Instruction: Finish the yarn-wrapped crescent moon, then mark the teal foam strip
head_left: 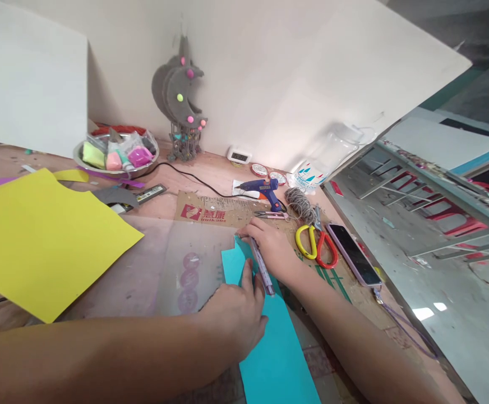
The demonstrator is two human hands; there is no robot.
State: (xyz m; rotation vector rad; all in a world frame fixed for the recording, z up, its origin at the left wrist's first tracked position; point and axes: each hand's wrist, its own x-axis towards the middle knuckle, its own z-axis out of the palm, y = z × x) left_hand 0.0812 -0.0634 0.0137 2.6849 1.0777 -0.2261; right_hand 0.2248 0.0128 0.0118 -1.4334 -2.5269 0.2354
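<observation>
A long turquoise paper strip (276, 348) lies on the table in front of me. My left hand (234, 317) presses down on its left edge, fingers curled and thumb stretched along the paper. My right hand (270, 244) grips a pen (262, 268) whose tip sits at the strip's far end, close to a notch in the paper's edge.
A yellow sheet (38, 235) lies at left. Scissors (315, 244), a phone (354, 255), twine (301, 203) and a blue glue gun (263, 189) sit beyond my right hand. A bowl of clay packets (116, 154) and a grey moon ornament (181, 95) stand at the back.
</observation>
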